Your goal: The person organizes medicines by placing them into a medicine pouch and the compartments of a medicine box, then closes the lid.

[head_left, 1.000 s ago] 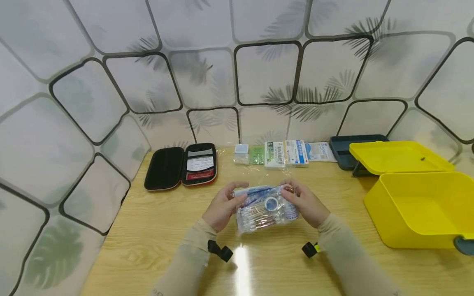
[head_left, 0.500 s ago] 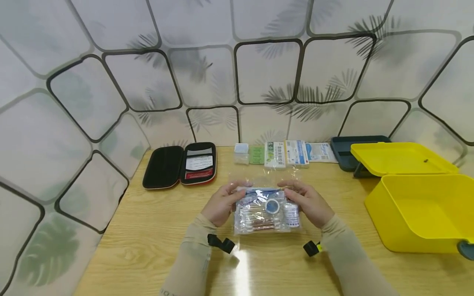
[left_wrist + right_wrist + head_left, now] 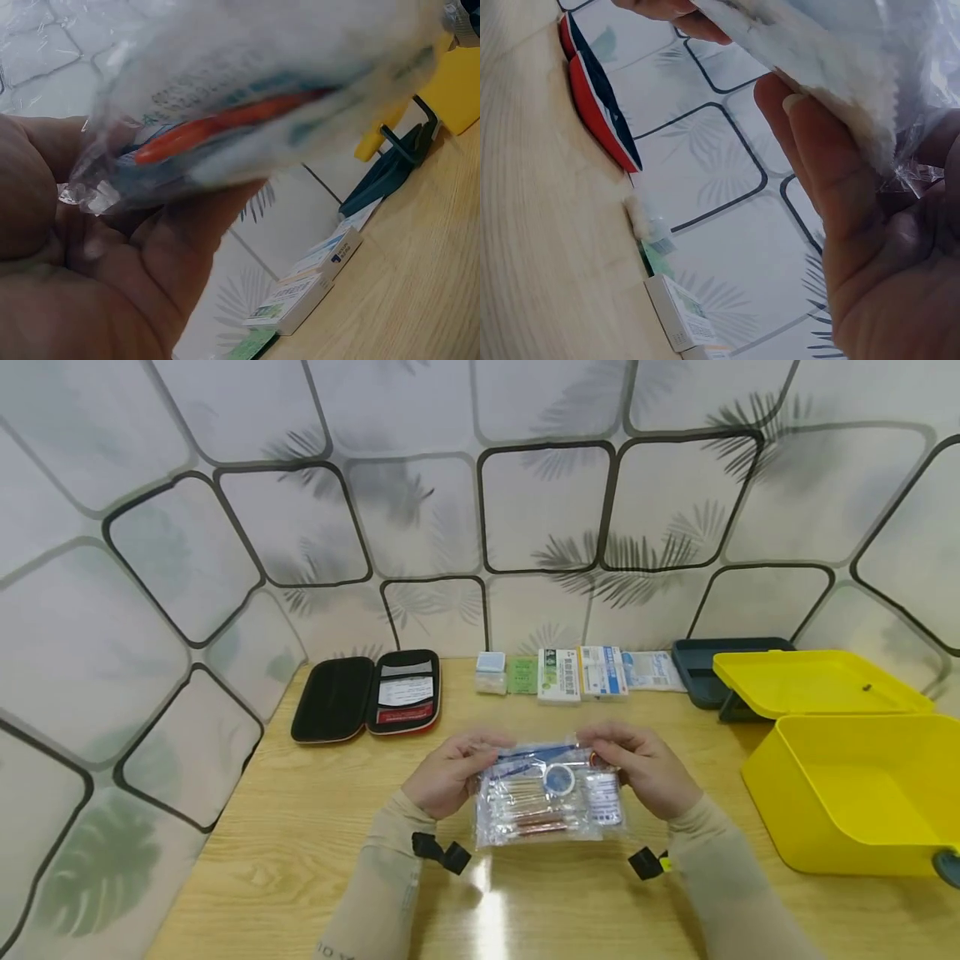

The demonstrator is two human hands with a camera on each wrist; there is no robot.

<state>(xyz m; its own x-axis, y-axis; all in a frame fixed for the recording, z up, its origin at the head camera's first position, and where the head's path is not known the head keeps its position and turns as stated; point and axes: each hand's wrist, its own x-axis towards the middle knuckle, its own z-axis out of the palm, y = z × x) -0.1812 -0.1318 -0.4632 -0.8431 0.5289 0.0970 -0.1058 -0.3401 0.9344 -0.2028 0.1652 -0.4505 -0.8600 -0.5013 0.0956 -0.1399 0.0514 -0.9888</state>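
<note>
A clear plastic bag [image 3: 536, 802] of first-aid supplies is held up above the table between both hands. Through its film show cotton swabs, a roll of tape [image 3: 558, 779], blue sticks and a small white bottle [image 3: 603, 799]. My left hand [image 3: 450, 774] pinches the upper left edge, thumb in front. At the upper right edge my right hand [image 3: 651, 770] grips the film, its fingers behind. From below, the left wrist view shows an orange-red item [image 3: 225, 127] inside the bag. In the right wrist view, fingers [image 3: 829, 157] support the bag's underside.
An open black-lined case [image 3: 333, 700] with a red shell lies at the back left. Along the wall stand a small packet [image 3: 491, 672], a green packet [image 3: 522, 675], two boxes [image 3: 558, 677] and a blue-white pouch [image 3: 652, 670]. A yellow box [image 3: 802, 802] and dark tray [image 3: 697, 677] stand right.
The bag has gone from tilted to nearly level, its swabs and bottle now facing the head camera. Both hands keep their hold, and the right hand has shifted slightly right.
</note>
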